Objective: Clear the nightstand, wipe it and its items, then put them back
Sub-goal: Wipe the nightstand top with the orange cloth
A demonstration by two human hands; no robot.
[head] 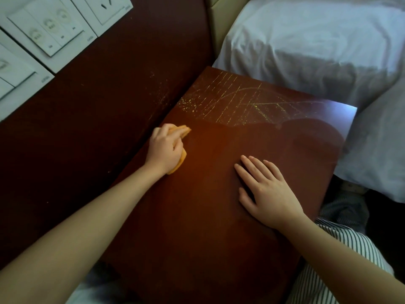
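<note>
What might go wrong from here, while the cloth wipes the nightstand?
1. The left hand grips the cloth bunched small at the left edge of the nightstand, so it may miss spots, perhaps near the scratches at the far side.
2. The right hand presses flat on the top and may leave prints there.
3. The left hand is close to the wall panel and may knock it.

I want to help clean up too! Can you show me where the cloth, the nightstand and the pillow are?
cloth (185,130), head view, on its far orange end.
nightstand (208,216), head view, on the bare middle of its top.
pillow (306,36), head view, on the middle of its white cover.
</note>
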